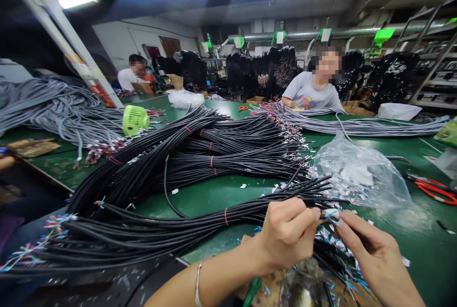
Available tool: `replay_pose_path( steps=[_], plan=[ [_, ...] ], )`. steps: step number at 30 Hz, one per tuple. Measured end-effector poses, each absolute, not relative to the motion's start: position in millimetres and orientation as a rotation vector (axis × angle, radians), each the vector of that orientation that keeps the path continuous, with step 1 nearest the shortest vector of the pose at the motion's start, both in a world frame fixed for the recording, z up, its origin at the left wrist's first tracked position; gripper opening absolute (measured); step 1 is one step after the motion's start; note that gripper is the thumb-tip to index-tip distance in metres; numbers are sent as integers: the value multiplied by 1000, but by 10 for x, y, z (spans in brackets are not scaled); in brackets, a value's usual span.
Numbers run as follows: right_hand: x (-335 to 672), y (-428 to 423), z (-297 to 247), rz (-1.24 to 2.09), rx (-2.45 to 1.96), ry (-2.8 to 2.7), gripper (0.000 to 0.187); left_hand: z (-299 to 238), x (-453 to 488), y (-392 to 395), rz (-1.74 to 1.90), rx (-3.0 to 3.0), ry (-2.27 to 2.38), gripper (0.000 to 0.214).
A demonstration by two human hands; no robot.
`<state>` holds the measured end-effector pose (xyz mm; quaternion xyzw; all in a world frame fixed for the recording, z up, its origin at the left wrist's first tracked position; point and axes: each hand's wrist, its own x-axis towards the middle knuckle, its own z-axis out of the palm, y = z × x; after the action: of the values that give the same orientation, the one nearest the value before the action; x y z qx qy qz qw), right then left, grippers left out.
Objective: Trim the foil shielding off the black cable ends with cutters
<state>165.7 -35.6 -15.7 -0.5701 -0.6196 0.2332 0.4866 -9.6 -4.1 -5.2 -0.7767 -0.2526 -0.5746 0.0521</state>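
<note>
Spanning our view, green table (pixel 424 240): its left edge slants in toward us, and the near edge is partly hidden by cables; we have bare room at the right, plus a strip in the middle between the two black masses.
Black cable pile (pixel 239 162): beyond that strip, cables bound with red ties, stripped ends toward our right.
Near bundle (pixel 200 221): its long axis runs left to right, rising slightly to the right; coloured wire ends hang past the edge at lower left, while the other ends reach just beyond our hands.
Clear plastic bag (pixel 364 173): crowding the room just past our fingers.
Left hand (pixel 289 231): back upward, fist-like, thumb and forefinger pinched narrow on a black cable end.
Right hand (pixel 374 250): coming in from lower right, thumb and forefinger closed narrow on that same end's white wrapping.
Red-handled tool (pixel 433 190): lying well to our right, near the bag.
Cable end (pixel 330 214): between our two sets of fingertips, in front of the bag, axis nearly level, white-wrapped tip toward our right.
</note>
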Motion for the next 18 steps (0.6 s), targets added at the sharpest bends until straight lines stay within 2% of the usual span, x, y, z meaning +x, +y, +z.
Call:
replay_pose_path(
  steps=[4,12,18],
  plan=[
    [1645,-379,-158,417,-1360,-1507,31,-4,-77,-60,-1853,-2360,-818,1],
    [1600,-410,-89,105,-1236,-1601,20,68,-98,-101,-1898,-2528,-953,7],
    [1647,-422,-182,197,-1261,-1616,21,183,-129,-95,-1868,-2864,-1151,18]
  ],
)
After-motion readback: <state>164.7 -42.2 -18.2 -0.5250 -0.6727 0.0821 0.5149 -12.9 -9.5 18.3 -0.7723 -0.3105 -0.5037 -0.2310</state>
